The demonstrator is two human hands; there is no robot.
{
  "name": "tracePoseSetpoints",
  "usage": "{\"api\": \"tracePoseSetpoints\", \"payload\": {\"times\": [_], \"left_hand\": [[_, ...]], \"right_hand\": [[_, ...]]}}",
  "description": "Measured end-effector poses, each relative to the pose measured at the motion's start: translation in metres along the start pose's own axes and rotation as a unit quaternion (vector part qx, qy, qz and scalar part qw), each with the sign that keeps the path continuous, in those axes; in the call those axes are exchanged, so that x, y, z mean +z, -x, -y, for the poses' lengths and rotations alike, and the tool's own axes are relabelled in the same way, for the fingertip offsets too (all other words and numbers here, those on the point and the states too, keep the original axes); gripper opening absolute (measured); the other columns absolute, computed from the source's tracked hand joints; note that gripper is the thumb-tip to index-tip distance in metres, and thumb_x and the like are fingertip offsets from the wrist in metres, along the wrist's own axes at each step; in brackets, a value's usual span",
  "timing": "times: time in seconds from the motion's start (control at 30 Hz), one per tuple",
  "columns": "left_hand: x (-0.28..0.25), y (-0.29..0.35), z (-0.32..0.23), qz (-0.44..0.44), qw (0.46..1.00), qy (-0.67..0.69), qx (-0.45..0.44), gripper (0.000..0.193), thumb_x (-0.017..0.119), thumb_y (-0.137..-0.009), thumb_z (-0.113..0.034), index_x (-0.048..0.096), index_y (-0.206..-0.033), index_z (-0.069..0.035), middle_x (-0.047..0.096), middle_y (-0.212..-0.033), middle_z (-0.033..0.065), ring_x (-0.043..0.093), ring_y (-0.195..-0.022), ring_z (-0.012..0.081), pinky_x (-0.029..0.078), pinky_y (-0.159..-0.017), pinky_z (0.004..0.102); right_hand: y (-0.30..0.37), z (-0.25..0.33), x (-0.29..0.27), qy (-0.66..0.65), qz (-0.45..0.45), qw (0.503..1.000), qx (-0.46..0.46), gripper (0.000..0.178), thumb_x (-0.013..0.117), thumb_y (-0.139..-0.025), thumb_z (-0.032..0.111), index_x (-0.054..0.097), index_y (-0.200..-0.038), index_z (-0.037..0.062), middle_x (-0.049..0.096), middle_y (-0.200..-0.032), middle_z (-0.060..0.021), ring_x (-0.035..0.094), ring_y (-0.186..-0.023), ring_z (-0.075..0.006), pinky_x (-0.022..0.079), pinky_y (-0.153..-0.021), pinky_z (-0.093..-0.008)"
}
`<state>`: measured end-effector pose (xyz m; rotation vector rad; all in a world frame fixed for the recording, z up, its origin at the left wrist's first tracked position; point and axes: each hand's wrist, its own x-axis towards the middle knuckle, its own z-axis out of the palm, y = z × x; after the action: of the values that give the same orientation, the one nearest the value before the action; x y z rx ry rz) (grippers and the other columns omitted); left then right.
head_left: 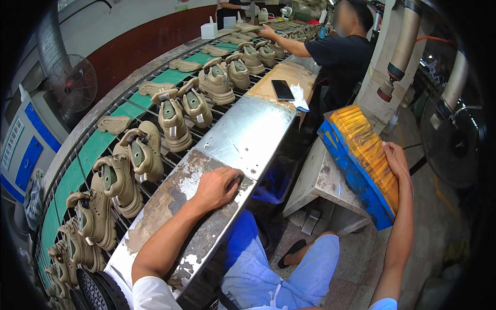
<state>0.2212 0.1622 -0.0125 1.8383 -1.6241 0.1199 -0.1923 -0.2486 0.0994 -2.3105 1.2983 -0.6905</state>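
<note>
My left hand (219,187) rests on the worn metal ledge (170,206), its fingers curled into a loose fist with nothing visible in them. My right hand (397,159) is at the right edge of a blue block with a ridged, dark-stained yellow top (360,142), its fingers closed over that edge. The block lies aslant on a grey metal stand (323,178). Left of the ledge, beige sneakers (175,124) stand in a row on a curved conveyor of metal bars, and loose beige soles (114,124) lie along its green strip (93,147).
A phone (282,90) and a white cloth (299,97) lie on cardboard farther along the ledge. Beyond, a co-worker in a dark shirt (343,59) reaches over the conveyor. Machine cylinders (405,41) hang at the right. Black soles (98,292) sit near my left elbow.
</note>
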Motion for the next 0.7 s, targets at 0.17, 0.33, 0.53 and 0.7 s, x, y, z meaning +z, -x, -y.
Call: {"api": "tracePoseSetpoints", "payload": {"times": [0.17, 0.33, 0.53, 0.7], "left_hand": [[0.002, -0.002, 0.000, -0.002, 1.000, 0.000, 0.003, 0.023, 0.070, -0.089, -0.010, 0.075, -0.111, -0.011, 0.075, -0.097, 0.0114, 0.072, -0.084, 0.0318, 0.058, -0.072, 0.0423], [-0.001, -0.005, -0.003, 0.015, 1.000, 0.004, -0.009, 0.022, 0.069, -0.090, -0.011, 0.075, -0.111, -0.010, 0.076, -0.098, 0.0127, 0.072, -0.086, 0.0336, 0.058, -0.075, 0.0436], [-0.005, -0.007, -0.005, 0.032, 0.999, 0.005, -0.021, 0.021, 0.068, -0.092, -0.015, 0.075, -0.111, -0.008, 0.076, -0.101, 0.0150, 0.072, -0.091, 0.0366, 0.059, -0.078, 0.0464], [0.002, -0.016, -0.008, 0.026, 1.000, 0.016, -0.005, 0.021, 0.068, -0.092, -0.014, 0.075, -0.111, -0.008, 0.076, -0.100, 0.0150, 0.072, -0.090, 0.0366, 0.059, -0.077, 0.0464]], "right_hand": [[-0.005, -0.012, 0.003, 0.004, -0.012, 1.000, -0.026, 0.050, 0.058, -0.108, 0.041, 0.071, -0.121, -0.0055, 0.075, -0.093, -0.0130, 0.069, -0.068, -0.0185, 0.052, -0.057, -0.0367], [-0.003, -0.009, 0.001, -0.016, -0.002, 1.000, -0.016, 0.049, 0.057, -0.108, 0.041, 0.072, -0.121, -0.0042, 0.074, -0.090, -0.0118, 0.067, -0.062, -0.0175, 0.051, -0.051, -0.0361], [-0.004, -0.004, 0.003, -0.039, 0.011, 0.999, 0.011, 0.048, 0.056, -0.109, 0.040, 0.071, -0.122, -0.0038, 0.073, -0.088, -0.0110, 0.066, -0.060, -0.0176, 0.051, -0.049, -0.0359], [-0.016, -0.046, -0.006, 0.010, -0.030, 0.997, -0.069, 0.049, 0.056, -0.109, 0.039, 0.071, -0.122, -0.0051, 0.074, -0.090, -0.0109, 0.067, -0.062, -0.0176, 0.051, -0.051, -0.0361]]}}
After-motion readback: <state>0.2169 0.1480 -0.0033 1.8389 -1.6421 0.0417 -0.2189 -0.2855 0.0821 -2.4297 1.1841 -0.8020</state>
